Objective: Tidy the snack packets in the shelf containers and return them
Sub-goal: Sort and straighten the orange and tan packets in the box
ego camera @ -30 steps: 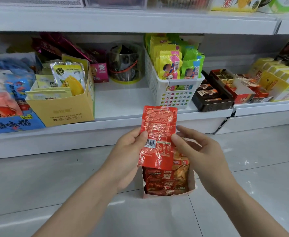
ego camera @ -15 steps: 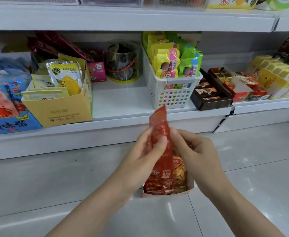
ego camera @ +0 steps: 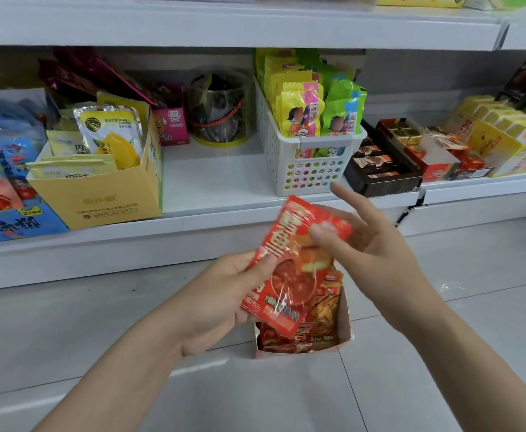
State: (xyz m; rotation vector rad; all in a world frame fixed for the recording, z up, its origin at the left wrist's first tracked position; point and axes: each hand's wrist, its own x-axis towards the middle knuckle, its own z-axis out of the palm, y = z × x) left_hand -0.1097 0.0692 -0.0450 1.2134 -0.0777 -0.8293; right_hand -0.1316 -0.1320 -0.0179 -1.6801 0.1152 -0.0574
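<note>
So from my feed, the left hand (ego camera: 221, 302) grips a red packet (ego camera: 289, 269) by its left edge, thumb on the front, tilted above a small box (ego camera: 344, 319) of similar packets on the floor. Right hand (ego camera: 370, 244) pinches the packet's top right corner with the thumb, other fingers spread loose. White basket (ego camera: 289, 163) and yellow carton (ego camera: 99, 198) sit on the shelf (ego camera: 211, 179) behind.

Both hands (ego camera: 224, 294) pinching red snack packet (ego camera: 289, 269), above floor box (ego camera: 344, 325), shelf (ego camera: 218, 182) behind
</note>
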